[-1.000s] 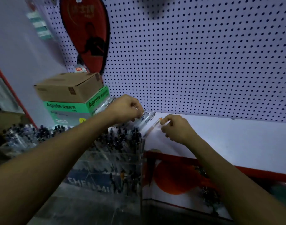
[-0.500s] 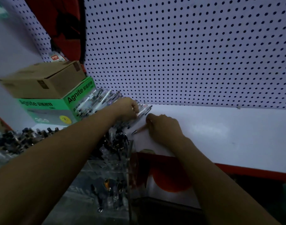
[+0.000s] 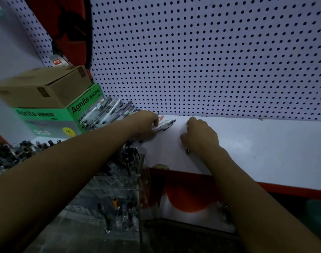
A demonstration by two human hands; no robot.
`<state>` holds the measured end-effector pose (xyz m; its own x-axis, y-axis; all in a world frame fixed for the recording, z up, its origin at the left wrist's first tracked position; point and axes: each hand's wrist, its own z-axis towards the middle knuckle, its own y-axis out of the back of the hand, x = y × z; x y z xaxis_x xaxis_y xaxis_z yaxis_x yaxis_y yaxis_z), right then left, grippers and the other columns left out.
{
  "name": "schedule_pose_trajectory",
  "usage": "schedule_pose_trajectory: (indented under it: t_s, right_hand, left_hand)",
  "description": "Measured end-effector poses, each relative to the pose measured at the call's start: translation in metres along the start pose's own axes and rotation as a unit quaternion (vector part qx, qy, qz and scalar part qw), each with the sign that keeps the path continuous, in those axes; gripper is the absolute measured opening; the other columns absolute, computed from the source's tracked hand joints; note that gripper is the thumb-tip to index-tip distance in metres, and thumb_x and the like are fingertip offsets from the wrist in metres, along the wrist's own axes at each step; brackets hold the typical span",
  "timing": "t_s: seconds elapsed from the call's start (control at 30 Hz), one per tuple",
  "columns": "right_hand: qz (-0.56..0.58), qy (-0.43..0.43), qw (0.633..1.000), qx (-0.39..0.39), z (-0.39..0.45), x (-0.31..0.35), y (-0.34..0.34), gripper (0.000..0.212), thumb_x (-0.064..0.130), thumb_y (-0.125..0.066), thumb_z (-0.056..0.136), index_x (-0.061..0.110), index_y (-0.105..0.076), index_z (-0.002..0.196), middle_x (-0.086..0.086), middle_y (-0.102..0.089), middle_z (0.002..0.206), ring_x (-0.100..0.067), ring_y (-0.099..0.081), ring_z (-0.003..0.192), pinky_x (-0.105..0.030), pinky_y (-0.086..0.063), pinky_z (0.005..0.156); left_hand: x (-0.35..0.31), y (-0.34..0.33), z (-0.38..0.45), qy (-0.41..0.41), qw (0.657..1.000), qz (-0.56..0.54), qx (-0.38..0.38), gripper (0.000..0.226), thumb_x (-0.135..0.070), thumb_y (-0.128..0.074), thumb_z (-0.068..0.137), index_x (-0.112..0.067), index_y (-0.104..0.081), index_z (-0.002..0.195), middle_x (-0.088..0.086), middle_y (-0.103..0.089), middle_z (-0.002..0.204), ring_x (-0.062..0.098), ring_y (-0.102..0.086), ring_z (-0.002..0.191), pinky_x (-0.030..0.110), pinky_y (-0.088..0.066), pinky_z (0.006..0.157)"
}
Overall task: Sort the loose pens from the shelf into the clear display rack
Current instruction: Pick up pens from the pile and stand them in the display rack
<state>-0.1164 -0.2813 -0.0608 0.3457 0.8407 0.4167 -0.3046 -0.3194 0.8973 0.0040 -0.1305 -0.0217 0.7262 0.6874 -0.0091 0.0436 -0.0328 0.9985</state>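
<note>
A heap of loose pens (image 3: 108,112) lies on the white shelf (image 3: 256,143) against the green box. My left hand (image 3: 145,126) reaches over the heap's right end, its fingers curled round a few clear pens (image 3: 164,126) that stick out to the right on the shelf. My right hand (image 3: 199,137) rests on the shelf just to the right, curled round a single pen whose tip (image 3: 188,152) shows below the fist. The clear display rack (image 3: 136,181) stands below the shelf's front edge, under my left forearm, with several dark-capped pens upright in it.
A green Agnite box (image 3: 52,121) with a brown carton (image 3: 44,88) on top stands at the shelf's left end. A white pegboard (image 3: 210,61) backs the shelf. More pens (image 3: 13,152) fill racks at far left. The shelf's front edge is red (image 3: 283,190).
The view has tilted up and left. Both hands moved from above the rack back onto the shelf; the left hand brought its clear pens down to the surface, and the right hand slid right.
</note>
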Motion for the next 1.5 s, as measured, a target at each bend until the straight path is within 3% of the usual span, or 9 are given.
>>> schedule_pose_trajectory:
  t_s: [0.2, 0.4, 0.7, 0.77, 0.9, 1.03, 1.2, 1.37, 1.5]
  right_hand:
    - [0.019, -0.01, 1.0, 0.003, 0.002, -0.001, -0.001, 0.009, 0.017, -0.054, 0.09, 0.013, -0.046, 0.093, -0.003, -0.049, 0.087, -0.019, -0.048, 0.071, -0.027, -0.034, 0.06]
    - [0.013, -0.002, 1.0, 0.026, 0.005, -0.004, 0.0, 0.02, 0.023, -0.059, 0.088, 0.013, -0.047, 0.076, -0.003, -0.052, 0.073, -0.016, -0.048, 0.06, -0.024, -0.031, 0.051]
    - [0.063, -0.052, 0.996, 0.023, -0.004, -0.002, 0.009, 0.03, 0.012, -0.057, 0.088, 0.014, -0.036, 0.066, -0.001, -0.042, 0.068, -0.014, -0.04, 0.056, -0.023, -0.027, 0.048]
    - [0.129, -0.08, 0.988, 0.033, -0.006, -0.002, 0.007, 0.031, 0.016, -0.058, 0.09, 0.013, -0.037, 0.067, -0.002, -0.043, 0.069, -0.014, -0.042, 0.056, -0.023, -0.029, 0.048]
    - [0.203, -0.102, 0.973, 0.036, -0.013, -0.006, 0.008, 0.028, 0.02, -0.055, 0.091, 0.01, -0.043, 0.067, -0.004, -0.047, 0.065, -0.015, -0.043, 0.054, -0.024, -0.031, 0.05]
    - [0.268, -0.091, 0.958, 0.055, -0.032, 0.001, 0.014, 0.031, 0.022, -0.056, 0.09, 0.008, -0.045, 0.065, -0.008, -0.047, 0.061, -0.02, -0.043, 0.055, -0.025, -0.033, 0.055]
    - [0.376, -0.063, 0.922, 0.073, -0.06, 0.027, 0.031, 0.028, 0.014, -0.055, 0.084, 0.008, -0.048, 0.057, -0.009, -0.057, 0.058, -0.021, -0.052, 0.057, -0.029, -0.043, 0.057]
    - [0.436, -0.014, 0.898, 0.049, -0.09, 0.06, 0.063, 0.032, 0.009, -0.048, 0.088, 0.005, -0.053, 0.057, -0.015, -0.061, 0.061, -0.019, -0.047, 0.054, -0.029, -0.041, 0.052]
    - [0.465, 0.034, 0.884, 0.033, -0.114, 0.087, 0.08, 0.016, 0.012, -0.047, 0.094, 0.006, -0.048, 0.079, -0.019, -0.062, 0.067, -0.021, -0.049, 0.052, -0.033, -0.041, 0.052]
  left_hand:
    - [-0.005, 0.002, -0.002, -0.016, 0.998, 0.066, 0.001, 0.035, -0.023, -0.067, 0.085, -0.021, -0.058, 0.118, 0.003, -0.047, 0.108, 0.022, -0.048, 0.094, 0.031, -0.042, 0.073]
    - [-0.003, 0.0, 0.001, 0.002, 0.999, 0.033, 0.025, 0.016, -0.025, -0.066, 0.082, -0.012, -0.071, 0.075, 0.007, -0.069, 0.073, 0.022, -0.065, 0.065, 0.04, -0.059, 0.069]
    - [-0.005, 0.015, -0.004, 0.076, 0.986, -0.117, -0.091, 0.016, -0.02, -0.061, 0.087, -0.011, -0.049, 0.083, 0.007, -0.054, 0.077, 0.021, -0.047, 0.068, 0.029, -0.035, 0.057]
    - [-0.007, 0.022, -0.008, 0.115, 0.963, -0.225, -0.092, 0.013, -0.018, -0.06, 0.09, -0.009, -0.052, 0.087, 0.01, -0.059, 0.077, 0.022, -0.054, 0.063, 0.027, -0.043, 0.057]
    - [-0.01, 0.044, -0.02, 0.21, 0.857, -0.463, -0.082, 0.009, -0.01, -0.051, 0.092, -0.003, -0.055, 0.09, 0.015, -0.056, 0.072, 0.021, -0.051, 0.051, 0.026, -0.046, 0.048]
    - [-0.019, 0.06, -0.047, 0.217, 0.798, -0.553, -0.102, 0.013, -0.014, -0.052, 0.092, -0.004, -0.058, 0.098, 0.005, -0.045, 0.061, 0.017, -0.045, 0.048, 0.026, -0.042, 0.045]
    - [-0.035, 0.077, -0.093, 0.182, 0.768, -0.596, -0.146, 0.013, -0.019, -0.056, 0.097, -0.007, -0.062, 0.099, 0.004, -0.051, 0.063, 0.015, -0.051, 0.045, 0.025, -0.045, 0.044]
    - [-0.042, 0.08, -0.152, 0.114, 0.801, -0.539, -0.236, 0.016, -0.018, -0.057, 0.097, -0.006, -0.057, 0.086, 0.011, -0.056, 0.066, 0.019, -0.055, 0.051, 0.028, -0.049, 0.051]
    - [-0.049, 0.064, -0.2, 0.071, 0.792, -0.519, -0.314, 0.009, -0.013, -0.059, 0.095, -0.013, -0.054, 0.101, 0.009, -0.06, 0.059, 0.017, -0.058, 0.049, 0.026, -0.047, 0.051]
